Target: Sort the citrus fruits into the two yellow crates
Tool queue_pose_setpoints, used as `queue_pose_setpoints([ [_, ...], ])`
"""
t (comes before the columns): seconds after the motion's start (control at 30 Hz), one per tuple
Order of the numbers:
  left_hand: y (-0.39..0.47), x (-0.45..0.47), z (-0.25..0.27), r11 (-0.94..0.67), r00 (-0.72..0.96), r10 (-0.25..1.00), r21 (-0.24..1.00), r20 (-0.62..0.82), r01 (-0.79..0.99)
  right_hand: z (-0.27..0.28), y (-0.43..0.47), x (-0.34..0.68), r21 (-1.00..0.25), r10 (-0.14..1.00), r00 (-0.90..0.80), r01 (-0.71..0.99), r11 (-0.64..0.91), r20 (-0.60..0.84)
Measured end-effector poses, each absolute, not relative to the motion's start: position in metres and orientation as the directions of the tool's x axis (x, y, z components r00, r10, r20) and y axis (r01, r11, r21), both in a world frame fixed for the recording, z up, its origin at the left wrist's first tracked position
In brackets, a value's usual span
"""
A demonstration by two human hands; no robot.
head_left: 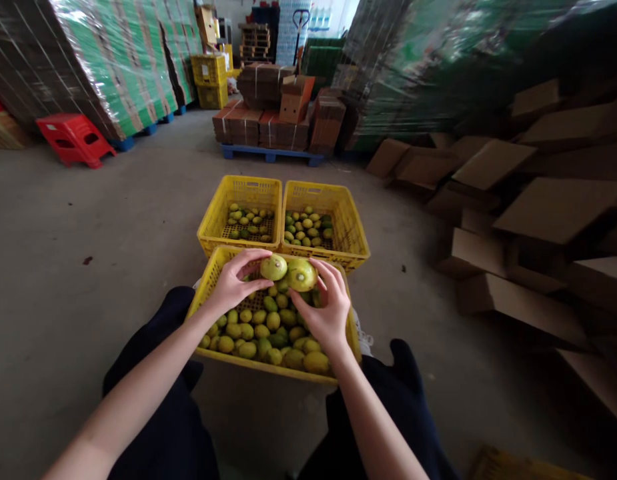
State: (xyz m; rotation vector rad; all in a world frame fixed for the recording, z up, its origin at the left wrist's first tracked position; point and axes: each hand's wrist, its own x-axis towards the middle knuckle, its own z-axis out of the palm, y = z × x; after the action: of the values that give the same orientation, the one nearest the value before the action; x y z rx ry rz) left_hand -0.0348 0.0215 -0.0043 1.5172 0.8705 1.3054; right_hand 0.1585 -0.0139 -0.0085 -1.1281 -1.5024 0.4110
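Note:
My left hand grips a pale green-yellow lemon between thumb and fingers. Beside it, my right hand is closed around a slightly bigger green-yellow lemon. The two fruits are held side by side, close together, with their tips facing me. Both are above the near yellow crate, which stands between my legs. Many loose lemons, green to yellow, lie in that crate, mostly in its near and right parts. My hands and forearms hide some of them.
Two yellow crates, left and right, stand behind the near one with lemons inside. Flattened cartons are heaped at right. Bundled cardboard rests on a blue pallet ahead. A red stool stands at far left.

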Motion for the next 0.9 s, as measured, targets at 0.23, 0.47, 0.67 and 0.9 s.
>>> queue_pose_setpoints([
  [0.23,0.0210,-0.0349,-0.0033,-0.374,0.194,0.907,0.927,0.374,-0.037,-0.0083,-0.0137,0.1592,-0.744,0.792,0.109,0.438,0.504,0.601],
  [0.47,0.0193,-0.0343,-0.0042,-0.476,0.189,0.864,0.879,0.467,0.001,-0.0082,-0.0136,0.1584,-0.730,0.776,0.116,0.447,0.516,0.620],
  [0.67,0.0223,-0.0338,-0.0071,-0.460,0.172,0.876,0.888,0.450,0.019,-0.0113,-0.0131,0.1582,-0.750,0.792,0.127,0.439,0.495,0.597],
  [0.9,0.0226,-0.0310,-0.0073,-0.334,0.136,0.930,0.939,0.342,-0.079,-0.0093,-0.0139,0.1571,-0.815,0.836,0.151,0.370,0.447,0.527],
])
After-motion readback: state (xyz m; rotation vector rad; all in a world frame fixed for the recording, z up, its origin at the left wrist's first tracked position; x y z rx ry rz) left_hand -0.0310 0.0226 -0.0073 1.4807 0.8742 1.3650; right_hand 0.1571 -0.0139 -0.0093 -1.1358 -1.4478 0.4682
